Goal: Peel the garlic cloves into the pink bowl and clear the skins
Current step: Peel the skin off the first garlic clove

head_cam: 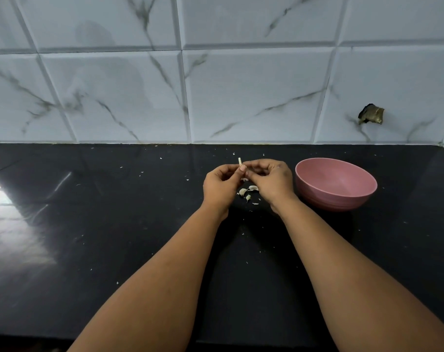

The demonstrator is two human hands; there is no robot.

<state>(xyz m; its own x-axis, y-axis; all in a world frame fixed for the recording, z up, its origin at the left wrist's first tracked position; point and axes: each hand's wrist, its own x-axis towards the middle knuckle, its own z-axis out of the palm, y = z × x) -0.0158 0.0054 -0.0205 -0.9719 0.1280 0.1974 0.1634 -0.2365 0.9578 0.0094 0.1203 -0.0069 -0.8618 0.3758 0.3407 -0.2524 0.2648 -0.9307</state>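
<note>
Both hands meet over the black tabletop, pinching one garlic clove.

The left hand grips the clove between curled fingertips, its pale tip poking up; the right hand pinches at it too — fingers bent inward. Beneath them lie loose skins, with tiny flecks scattered around. The pink bowl stands just right of the right hand — its inside shows nothing.

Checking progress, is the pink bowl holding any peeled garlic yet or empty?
Empty as far as visible: the pink bowl stands upright, its visible inside bare pink.
</note>
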